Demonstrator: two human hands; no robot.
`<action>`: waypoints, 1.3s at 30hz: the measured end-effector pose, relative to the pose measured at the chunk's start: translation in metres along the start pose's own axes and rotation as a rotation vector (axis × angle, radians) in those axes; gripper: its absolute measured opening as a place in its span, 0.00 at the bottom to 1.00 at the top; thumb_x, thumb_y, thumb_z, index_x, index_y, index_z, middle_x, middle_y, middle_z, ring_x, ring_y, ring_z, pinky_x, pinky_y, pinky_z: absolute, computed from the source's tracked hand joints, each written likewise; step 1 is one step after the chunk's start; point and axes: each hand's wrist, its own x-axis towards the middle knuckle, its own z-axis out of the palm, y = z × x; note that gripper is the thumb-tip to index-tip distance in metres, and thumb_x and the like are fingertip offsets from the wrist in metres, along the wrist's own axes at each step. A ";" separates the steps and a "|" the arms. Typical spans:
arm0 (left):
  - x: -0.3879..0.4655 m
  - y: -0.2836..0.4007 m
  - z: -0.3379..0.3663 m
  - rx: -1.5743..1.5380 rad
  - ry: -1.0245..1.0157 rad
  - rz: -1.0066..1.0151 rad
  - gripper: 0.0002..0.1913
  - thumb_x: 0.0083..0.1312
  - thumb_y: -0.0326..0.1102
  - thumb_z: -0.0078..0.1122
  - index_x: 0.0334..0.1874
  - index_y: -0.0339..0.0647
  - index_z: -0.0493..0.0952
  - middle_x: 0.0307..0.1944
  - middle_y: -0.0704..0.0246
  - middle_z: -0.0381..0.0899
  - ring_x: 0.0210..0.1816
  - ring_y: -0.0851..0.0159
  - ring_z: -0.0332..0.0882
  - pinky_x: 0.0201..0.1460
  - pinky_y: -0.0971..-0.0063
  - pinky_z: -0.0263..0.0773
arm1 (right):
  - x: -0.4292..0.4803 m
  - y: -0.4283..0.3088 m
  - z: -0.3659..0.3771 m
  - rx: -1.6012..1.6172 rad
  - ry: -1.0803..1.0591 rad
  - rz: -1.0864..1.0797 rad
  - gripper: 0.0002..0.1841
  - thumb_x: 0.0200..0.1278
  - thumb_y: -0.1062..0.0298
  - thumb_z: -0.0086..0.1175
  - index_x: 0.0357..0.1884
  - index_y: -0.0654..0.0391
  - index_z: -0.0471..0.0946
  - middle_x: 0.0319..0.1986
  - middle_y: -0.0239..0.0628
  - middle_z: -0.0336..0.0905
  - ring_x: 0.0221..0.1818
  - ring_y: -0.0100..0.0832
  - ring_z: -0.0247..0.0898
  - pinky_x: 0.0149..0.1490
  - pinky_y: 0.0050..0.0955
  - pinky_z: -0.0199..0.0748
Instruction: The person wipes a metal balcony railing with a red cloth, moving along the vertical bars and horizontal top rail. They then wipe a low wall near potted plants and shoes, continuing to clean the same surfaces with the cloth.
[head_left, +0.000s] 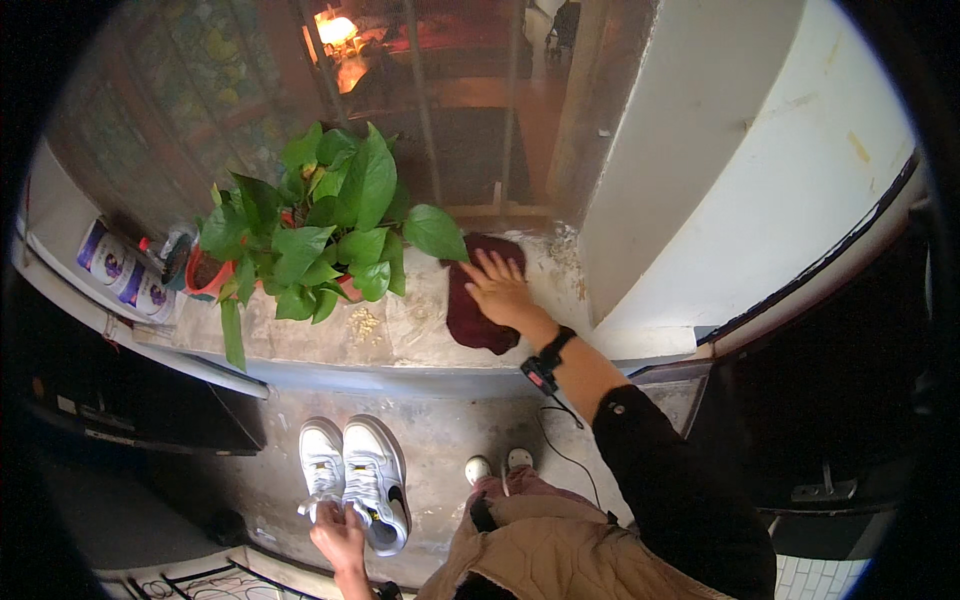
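Observation:
My left hand (337, 534) is closed on the heel ends of a pair of white sneakers (366, 465), which hang over the floor with their toes pointing away from me. One shoe bears a black side mark. My right hand (501, 291) lies flat, fingers spread, on a dark red cloth (472, 315) spread on the window ledge. A wristband with a small device and a cable sits on the right wrist. Nothing is gripped in the right hand. The left fingertips are partly hidden by the shoes.
A leafy green plant (360, 187) stands on the ledge (420, 341), one leaf reaching over the cloth. Small pale pieces (364, 322) lie near it. Red and green pots (206, 271), a red-capped bottle and white-purple containers (124, 270) stand left. Behind is a barred, screened window (465, 150).

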 end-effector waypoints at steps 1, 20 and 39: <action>0.000 0.000 0.001 0.021 -0.013 -0.034 0.10 0.55 0.28 0.69 0.29 0.34 0.74 0.18 0.57 0.77 0.19 0.52 0.76 0.26 0.64 0.70 | -0.011 0.012 -0.002 -0.026 0.000 0.056 0.29 0.78 0.48 0.33 0.78 0.39 0.53 0.77 0.42 0.45 0.78 0.48 0.40 0.78 0.54 0.34; -0.013 -0.007 -0.002 0.122 0.084 -0.011 0.10 0.56 0.35 0.68 0.31 0.37 0.77 0.21 0.57 0.79 0.24 0.49 0.81 0.29 0.62 0.75 | -0.039 -0.070 0.026 0.087 0.042 -0.090 0.28 0.76 0.55 0.40 0.76 0.43 0.56 0.77 0.40 0.49 0.78 0.49 0.41 0.77 0.52 0.39; -0.064 -0.031 -0.043 0.299 0.160 -0.230 0.09 0.56 0.35 0.66 0.32 0.38 0.79 0.22 0.57 0.81 0.25 0.49 0.82 0.30 0.60 0.77 | -0.075 -0.120 0.038 0.500 0.177 -0.472 0.23 0.52 0.88 0.54 0.51 0.60 0.82 0.53 0.44 0.76 0.52 0.50 0.67 0.59 0.44 0.69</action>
